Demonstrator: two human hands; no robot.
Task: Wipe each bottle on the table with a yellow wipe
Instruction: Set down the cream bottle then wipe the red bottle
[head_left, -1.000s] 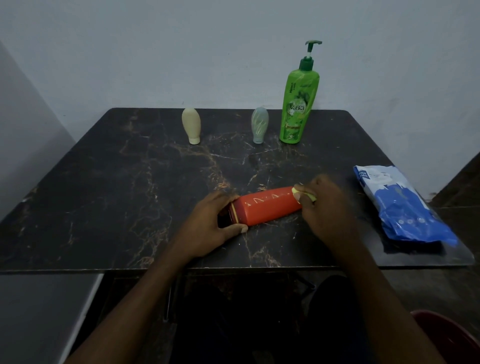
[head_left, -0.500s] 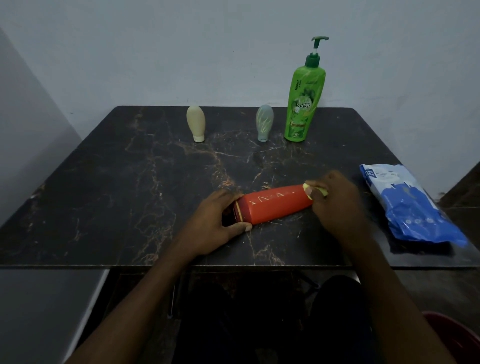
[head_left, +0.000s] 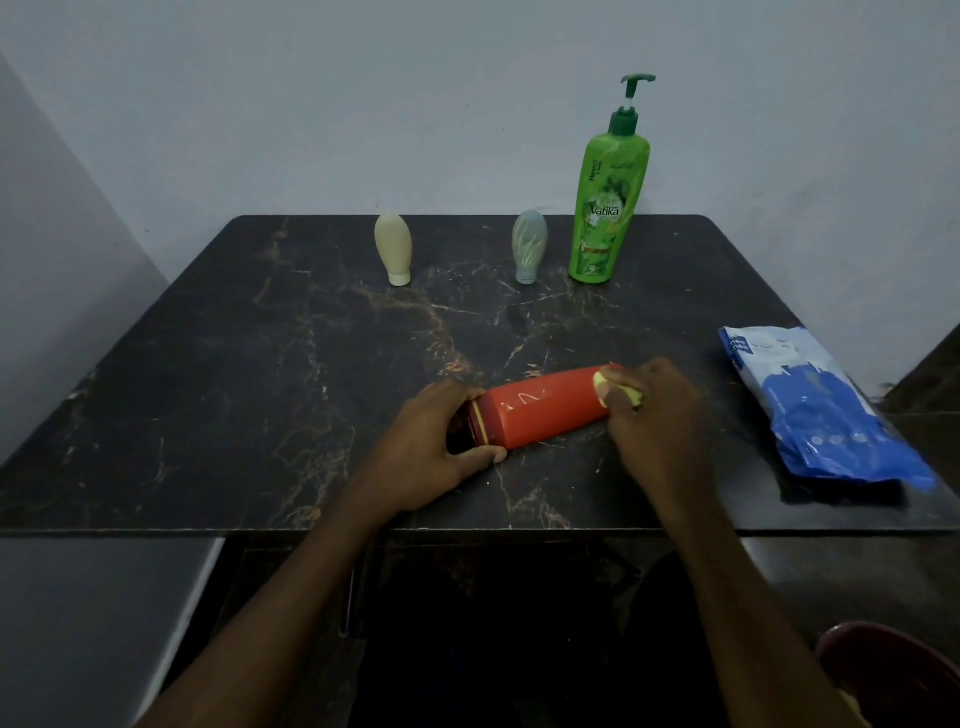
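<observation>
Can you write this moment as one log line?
step: red bottle lying flat | left hand: grips cap end | right hand: presses yellow wipe on other end

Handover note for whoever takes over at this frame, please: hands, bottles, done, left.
Left hand grips the cap end of the red bottle, lying on its side on the table.
Right hand pinches the yellow wipe against its other end.
Cream bottle, grey-green bottle and green pump bottle stand at the back; wipe pack lies right.
Done: red bottle mid-wipe.
To do: finish it; whether the others were wiped cannot be told.
</observation>
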